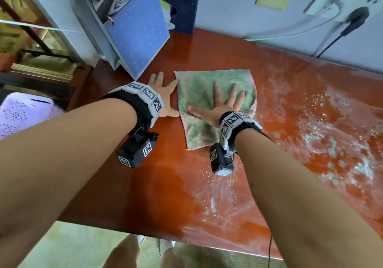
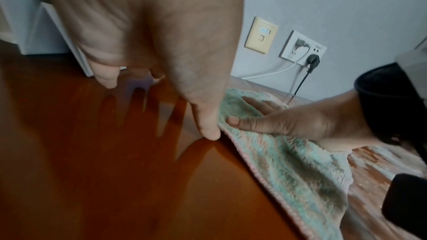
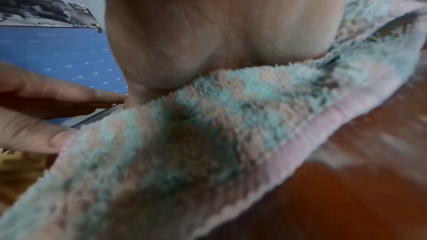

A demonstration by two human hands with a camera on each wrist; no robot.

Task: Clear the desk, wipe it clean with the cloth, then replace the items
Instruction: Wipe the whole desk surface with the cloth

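A green and pink cloth [image 1: 199, 93] lies spread on the red-brown desk [image 1: 165, 185]. My right hand [image 1: 223, 104] presses flat on the cloth with fingers splayed and straight. My left hand [image 1: 163, 93] rests flat on the bare desk just left of the cloth, its thumb at the cloth's left edge. In the left wrist view the left thumb [image 2: 205, 116] touches the cloth [image 2: 289, 161] beside the right hand [image 2: 289, 121]. The right wrist view shows the palm [image 3: 219, 34] on the fluffy cloth [image 3: 184, 143].
A blue standing desk calendar [image 1: 134, 33] stands at the back left, close to my left hand. A dark box [image 1: 182, 2] sits behind it against the wall. White powdery residue [image 1: 323, 135] covers the desk's right half. A wall socket [image 1: 339, 4] holds a black plug.
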